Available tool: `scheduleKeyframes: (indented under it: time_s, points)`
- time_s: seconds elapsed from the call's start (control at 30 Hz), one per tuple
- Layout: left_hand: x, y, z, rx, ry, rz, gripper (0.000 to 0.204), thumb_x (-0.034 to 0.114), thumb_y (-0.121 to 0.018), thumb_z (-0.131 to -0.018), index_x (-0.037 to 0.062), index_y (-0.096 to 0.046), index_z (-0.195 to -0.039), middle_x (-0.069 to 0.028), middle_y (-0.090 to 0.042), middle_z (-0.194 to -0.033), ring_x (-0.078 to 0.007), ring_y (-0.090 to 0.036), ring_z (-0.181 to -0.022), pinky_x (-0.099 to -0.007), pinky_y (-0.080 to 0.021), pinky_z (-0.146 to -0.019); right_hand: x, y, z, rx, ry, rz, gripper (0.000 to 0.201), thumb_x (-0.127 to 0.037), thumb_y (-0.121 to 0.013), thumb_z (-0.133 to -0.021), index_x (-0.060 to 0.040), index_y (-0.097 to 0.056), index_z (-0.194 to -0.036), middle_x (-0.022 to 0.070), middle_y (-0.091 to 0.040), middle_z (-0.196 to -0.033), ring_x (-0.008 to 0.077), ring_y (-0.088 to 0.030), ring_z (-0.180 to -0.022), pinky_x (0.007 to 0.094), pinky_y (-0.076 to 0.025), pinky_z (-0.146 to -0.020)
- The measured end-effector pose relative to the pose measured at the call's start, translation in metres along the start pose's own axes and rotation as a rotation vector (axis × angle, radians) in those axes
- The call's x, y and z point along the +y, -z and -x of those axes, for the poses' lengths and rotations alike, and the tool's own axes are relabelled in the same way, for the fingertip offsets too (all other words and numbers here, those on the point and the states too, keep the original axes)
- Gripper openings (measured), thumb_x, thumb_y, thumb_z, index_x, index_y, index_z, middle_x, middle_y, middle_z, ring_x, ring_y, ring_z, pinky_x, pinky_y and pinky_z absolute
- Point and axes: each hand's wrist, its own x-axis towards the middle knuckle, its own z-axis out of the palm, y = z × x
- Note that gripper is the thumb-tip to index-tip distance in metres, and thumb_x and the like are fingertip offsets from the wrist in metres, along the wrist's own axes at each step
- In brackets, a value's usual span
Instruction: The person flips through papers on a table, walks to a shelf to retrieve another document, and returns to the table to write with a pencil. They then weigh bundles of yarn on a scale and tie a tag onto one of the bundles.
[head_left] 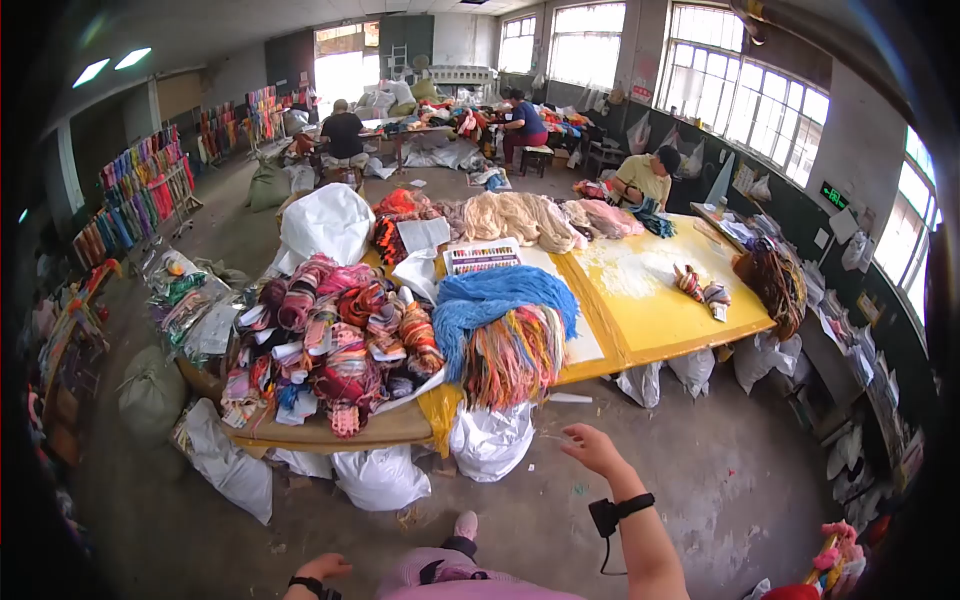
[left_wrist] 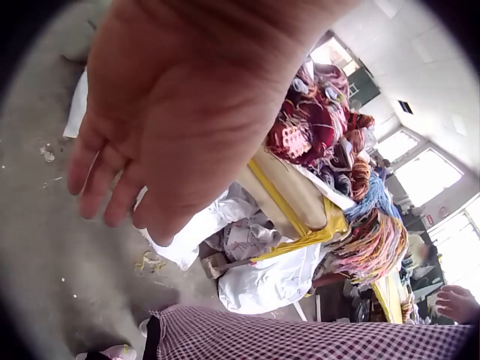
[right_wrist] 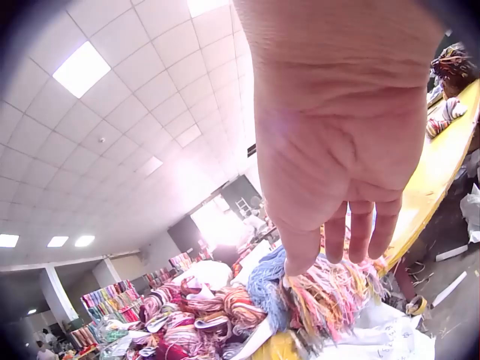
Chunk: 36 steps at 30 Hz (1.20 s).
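My right hand (head_left: 590, 447) is stretched forward over the floor, short of the table, fingers relaxed and holding nothing; in the right wrist view the right hand (right_wrist: 337, 157) fills the frame with straight fingers (right_wrist: 360, 232). My left hand (head_left: 325, 568) hangs low by my leg, empty; the left wrist view shows the left hand (left_wrist: 169, 127) with loose fingers above the floor. Ahead, a multicoloured yarn bundle (head_left: 515, 355) droops over the edge of the yellow table (head_left: 660, 310), under a blue yarn heap (head_left: 500, 300). A pile of yarn skeins (head_left: 330, 340) lies to the left.
White sacks (head_left: 490, 440) lean under the table's front edge, more sacks (head_left: 380, 478) at the left. Several people work at tables farther back (head_left: 645, 178). Racks of coloured yarn (head_left: 140, 190) line the left wall. Bare concrete floor (head_left: 720, 470) spreads to my right.
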Motion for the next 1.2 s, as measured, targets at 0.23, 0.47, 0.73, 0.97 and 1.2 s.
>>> scheduleKeyframes:
  time_s: [0.23,0.47,0.73,0.97,1.2]
  points:
    - [0.121,0.082,-0.12,0.219,-0.181,-0.031,0.044,0.042,-0.06,-0.083,0.0051,-0.067,-0.105,-0.0129,-0.069,-0.099,-0.0272,-0.066,-0.09,-0.0361,-0.05,-0.08,0.064,0.07,-0.076,0.014,-0.116,0.078,0.038,-0.022,-0.072,-0.079,-0.0043,-0.063,-0.111,0.0122,-0.067,-0.105,0.0254,-0.064,-0.093,0.0344,-0.051,-0.082]
    - [0.195,0.121,-0.19,0.281,-0.248,0.015,0.039,0.042,-0.06,-0.079,0.0097,-0.069,-0.1,-0.0135,-0.068,-0.098,-0.0307,-0.064,-0.096,-0.039,-0.05,-0.083,0.126,0.124,-0.161,0.02,-0.174,0.005,0.04,-0.022,-0.073,-0.078,-0.0017,-0.063,-0.111,0.0134,-0.067,-0.103,0.0244,-0.064,-0.093,0.0327,-0.051,-0.081]
    - [0.245,0.041,-0.208,0.479,0.103,0.089,0.039,0.042,-0.065,-0.075,0.0093,-0.07,-0.096,-0.0158,-0.068,-0.096,-0.0339,-0.065,-0.089,-0.0423,-0.051,-0.078,0.206,0.215,-0.311,-0.113,-0.016,0.103,0.04,-0.022,-0.072,-0.08,-0.0016,-0.062,-0.113,0.012,-0.067,-0.106,0.0223,-0.064,-0.095,0.034,-0.052,-0.083]
    - [0.362,-0.068,-0.178,0.216,0.31,0.601,0.044,0.038,-0.064,-0.085,0.01,-0.062,-0.119,-0.0034,-0.066,-0.107,-0.0178,-0.062,-0.09,-0.0341,-0.049,-0.083,0.242,0.288,-0.452,-0.228,0.224,0.072,0.039,-0.022,-0.073,-0.078,-0.0012,-0.063,-0.11,0.0133,-0.067,-0.104,0.0248,-0.065,-0.092,0.0346,-0.052,-0.081]
    - [0.448,-0.073,-0.149,0.455,0.326,0.549,0.029,0.032,-0.054,-0.087,0.0084,-0.067,-0.098,-0.0079,-0.067,-0.089,-0.0205,-0.06,-0.078,-0.0385,-0.048,-0.072,0.29,0.293,-0.588,-0.299,0.529,0.168,0.035,-0.024,-0.068,-0.074,0.0014,-0.065,-0.098,0.0164,-0.066,-0.087,0.0275,-0.062,-0.076,0.0367,-0.05,-0.069]
